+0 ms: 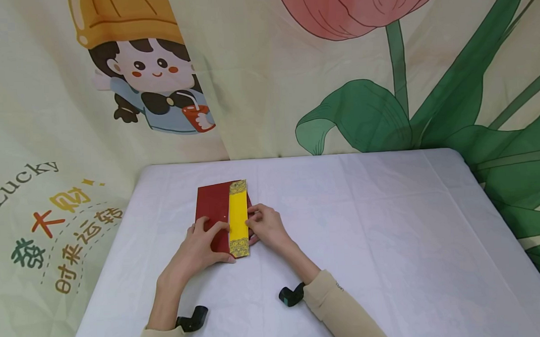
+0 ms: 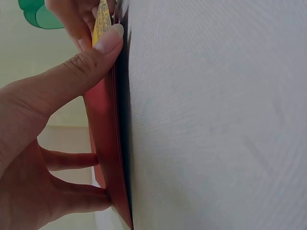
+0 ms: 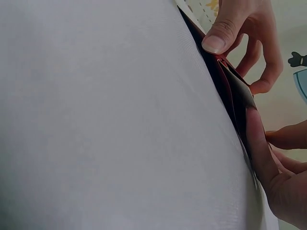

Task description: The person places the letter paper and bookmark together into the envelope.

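A dark red folded card [image 1: 211, 203] lies on the table, left of the middle in the head view. Along its right part runs a yellow strip [image 1: 238, 214] with patterned ends. My left hand [image 1: 199, 245] presses the card with spread fingertips, its thumb on the near edge. At the right edge, my right hand [image 1: 268, 227] pinches the strip's side between thumb and fingers. From the right wrist view, the layers gap at that edge, and the thumb [image 3: 256, 136] of the right hand lies against the underside of the lifted flap [image 3: 240, 88]. What lies inside the fold is too dark to tell.
A white cloth [image 1: 388, 234] covers the table. Behind it hangs a printed curtain [image 1: 258, 89] with a cartoon figure, a flower and lettering. Black wrist cameras sit on the left wrist [image 1: 193, 319] and on the right wrist [image 1: 292, 295].
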### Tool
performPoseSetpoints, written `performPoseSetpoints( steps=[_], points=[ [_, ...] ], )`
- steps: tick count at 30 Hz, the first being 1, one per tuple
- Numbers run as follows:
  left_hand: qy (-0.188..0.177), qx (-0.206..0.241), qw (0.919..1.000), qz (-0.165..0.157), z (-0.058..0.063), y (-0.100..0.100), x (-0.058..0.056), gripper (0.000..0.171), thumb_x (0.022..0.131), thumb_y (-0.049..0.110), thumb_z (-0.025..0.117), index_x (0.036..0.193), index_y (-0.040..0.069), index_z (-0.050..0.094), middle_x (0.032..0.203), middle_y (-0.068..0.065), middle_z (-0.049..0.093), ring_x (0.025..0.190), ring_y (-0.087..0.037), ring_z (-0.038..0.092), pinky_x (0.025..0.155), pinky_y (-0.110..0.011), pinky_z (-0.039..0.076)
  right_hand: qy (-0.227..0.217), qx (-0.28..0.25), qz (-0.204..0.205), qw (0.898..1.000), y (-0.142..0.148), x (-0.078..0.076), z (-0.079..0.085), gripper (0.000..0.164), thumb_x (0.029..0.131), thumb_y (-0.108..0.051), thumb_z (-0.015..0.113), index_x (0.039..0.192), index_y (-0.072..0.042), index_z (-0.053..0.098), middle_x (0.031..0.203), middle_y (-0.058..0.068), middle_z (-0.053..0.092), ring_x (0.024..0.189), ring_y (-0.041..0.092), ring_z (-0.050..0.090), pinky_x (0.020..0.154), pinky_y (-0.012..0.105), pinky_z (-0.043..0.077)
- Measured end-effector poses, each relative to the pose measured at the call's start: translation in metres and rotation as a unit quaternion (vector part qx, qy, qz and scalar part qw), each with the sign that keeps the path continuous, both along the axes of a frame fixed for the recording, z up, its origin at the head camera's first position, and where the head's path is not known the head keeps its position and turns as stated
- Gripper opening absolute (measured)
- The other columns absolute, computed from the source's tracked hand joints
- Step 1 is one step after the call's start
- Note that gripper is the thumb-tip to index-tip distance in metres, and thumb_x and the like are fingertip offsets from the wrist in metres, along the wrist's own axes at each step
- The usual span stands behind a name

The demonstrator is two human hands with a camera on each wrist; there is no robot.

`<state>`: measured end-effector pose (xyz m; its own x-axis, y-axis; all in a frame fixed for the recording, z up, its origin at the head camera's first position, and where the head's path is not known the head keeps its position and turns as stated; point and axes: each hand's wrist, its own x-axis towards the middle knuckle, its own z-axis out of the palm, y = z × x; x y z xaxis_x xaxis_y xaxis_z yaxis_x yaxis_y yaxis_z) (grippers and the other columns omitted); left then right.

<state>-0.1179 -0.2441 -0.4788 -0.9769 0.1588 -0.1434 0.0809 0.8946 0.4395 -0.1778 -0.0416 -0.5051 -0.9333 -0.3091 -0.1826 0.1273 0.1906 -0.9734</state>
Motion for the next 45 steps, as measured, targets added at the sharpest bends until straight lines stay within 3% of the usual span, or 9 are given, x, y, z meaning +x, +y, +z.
performPoseSetpoints(
  steps=[11, 16, 30, 45],
  points=[
    [0.005, 0.006, 1.0000, 0.001, 0.003, 0.001, 0.002, 0.074, 0.072, 0.045, 0.093, 0.134, 0.021, 0.061, 0.150, -0.031, 0.034, 0.130, -0.054, 0.038, 0.088, -0.064, 0.057, 0.009, 0.000, 0.020, 1.000, -0.008, 0.005, 0.004, 0.041, 0.098, 0.000, 0.065, 0.137, 0.006, 0.056, 0.091, 0.013, 0.069, 0.062, 0.021, 0.071, 0.053, 0.033, 0.060],
    [0.006, 0.008, 0.9999, 0.002, 0.003, 0.001, 0.002, 0.074, 0.072, 0.046, 0.092, 0.133, 0.021, 0.061, 0.149, -0.031, 0.035, 0.130, -0.055, 0.038, 0.088, -0.064, 0.057, 0.014, 0.008, 0.009, 1.000, -0.011, 0.007, 0.004, 0.042, 0.098, 0.001, 0.065, 0.139, 0.006, 0.056, 0.091, 0.012, 0.068, 0.060, 0.018, 0.069, 0.052, 0.031, 0.060],
    [0.011, 0.006, 0.9999, -0.001, -0.002, 0.000, 0.001, 0.074, 0.072, 0.044, 0.092, 0.135, 0.021, 0.060, 0.150, -0.032, 0.033, 0.131, -0.055, 0.036, 0.088, -0.064, 0.057, 0.025, 0.010, 0.009, 1.000, -0.017, 0.009, 0.001, 0.042, 0.097, 0.003, 0.065, 0.138, 0.004, 0.058, 0.090, 0.010, 0.065, 0.060, 0.016, 0.067, 0.052, 0.030, 0.059],
    [0.008, 0.004, 0.9999, -0.006, 0.002, 0.001, 0.002, 0.070, 0.074, 0.047, 0.091, 0.132, 0.022, 0.061, 0.150, -0.032, 0.034, 0.132, -0.057, 0.036, 0.087, -0.066, 0.056, 0.055, 0.022, 0.017, 0.998, -0.022, 0.011, 0.000, 0.040, 0.096, 0.003, 0.066, 0.136, 0.007, 0.060, 0.091, 0.011, 0.066, 0.060, 0.013, 0.067, 0.054, 0.026, 0.059]
  ],
)
